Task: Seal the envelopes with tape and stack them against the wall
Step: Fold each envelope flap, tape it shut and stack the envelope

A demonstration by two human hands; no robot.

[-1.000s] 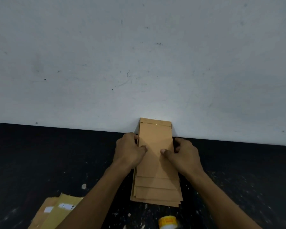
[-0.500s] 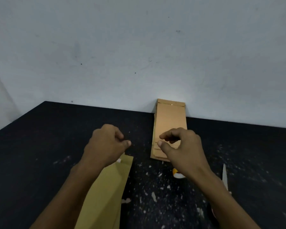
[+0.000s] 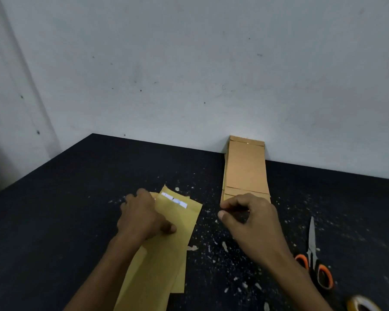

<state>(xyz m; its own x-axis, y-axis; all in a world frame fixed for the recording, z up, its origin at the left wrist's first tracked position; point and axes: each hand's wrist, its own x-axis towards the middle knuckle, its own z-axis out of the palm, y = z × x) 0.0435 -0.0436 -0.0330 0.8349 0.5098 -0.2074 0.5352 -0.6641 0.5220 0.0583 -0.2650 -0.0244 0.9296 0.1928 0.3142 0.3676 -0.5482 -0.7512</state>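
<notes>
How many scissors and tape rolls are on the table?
2: one pair of scissors near the right edge beside the right arm, and one tape roll at the bottom right corner, partly cut off. Others may lie out of view.

Both forearms reach forward, side by side. The left hand (image 3: 142, 215) lies palm down, knuckles up, fingers (image 3: 166, 227) curled under. The right hand (image 3: 250, 221) hangs apart from it, fingers loosely curled, thumb forward, holding nothing.
</notes>
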